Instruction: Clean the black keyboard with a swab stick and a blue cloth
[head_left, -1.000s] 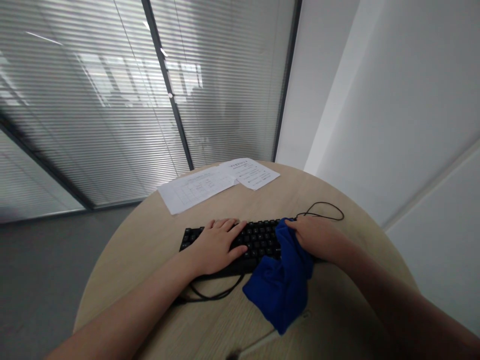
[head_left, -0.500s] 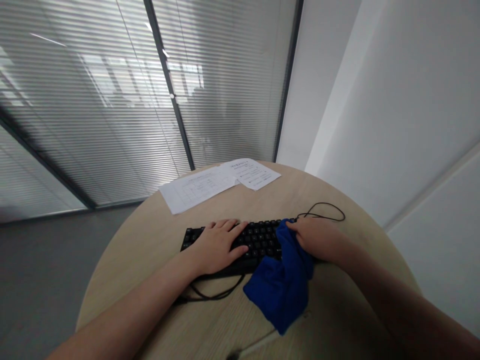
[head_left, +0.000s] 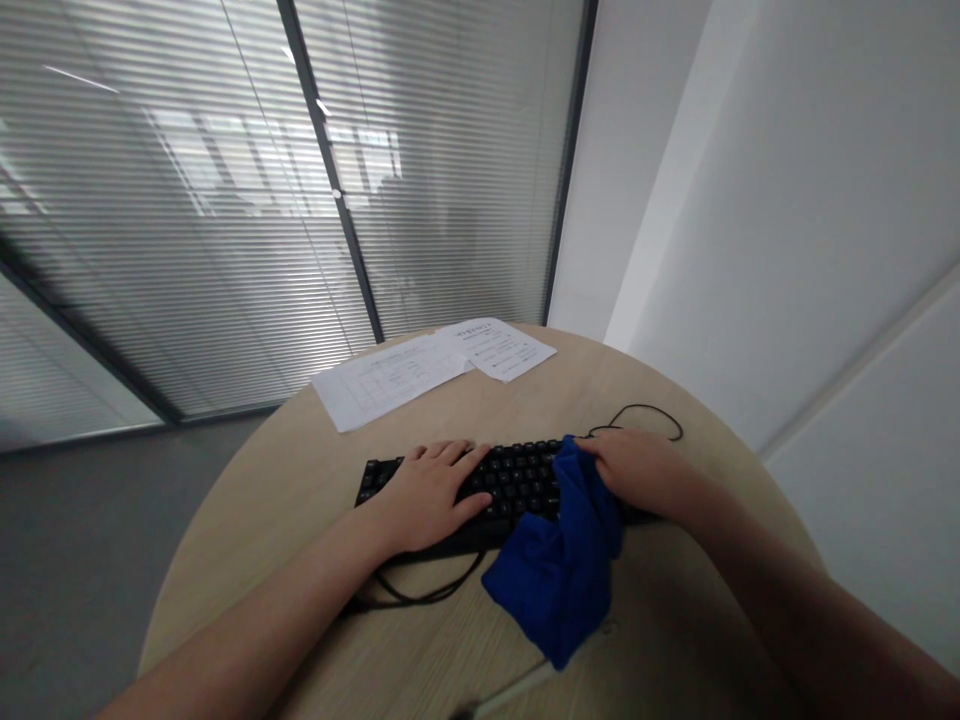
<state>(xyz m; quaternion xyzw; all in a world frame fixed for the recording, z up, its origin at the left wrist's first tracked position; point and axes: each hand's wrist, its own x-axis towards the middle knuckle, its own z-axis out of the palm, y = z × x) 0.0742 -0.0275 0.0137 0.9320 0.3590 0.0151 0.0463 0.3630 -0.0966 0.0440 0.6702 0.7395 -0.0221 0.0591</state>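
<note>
Compared with half a second ago, my whole view has slid slightly left, carrying the table (head_left: 247,530) and papers (head_left: 394,382) with it. The right hand (head_left: 643,474) has edged a little rightward over the keyboard (head_left: 517,482), and now covers more of the thin cord loop (head_left: 646,406) right of centre. The left hand (head_left: 426,500) looks unchanged: it lies spread, palm down, across the keyboard's left part, grasping nothing.

I see the right hand gripping the top of the blue cloth (head_left: 566,570), thumb against it; its other fingers are mostly hidden. The cloth is deep blue, soft and creased, draped over the keyboard's right part, its pointed lower end hanging toward the bottom of the frame. The keyboard is black, lying just below the frame's centre, with a dark cable (head_left: 420,602) curving below it.
</note>
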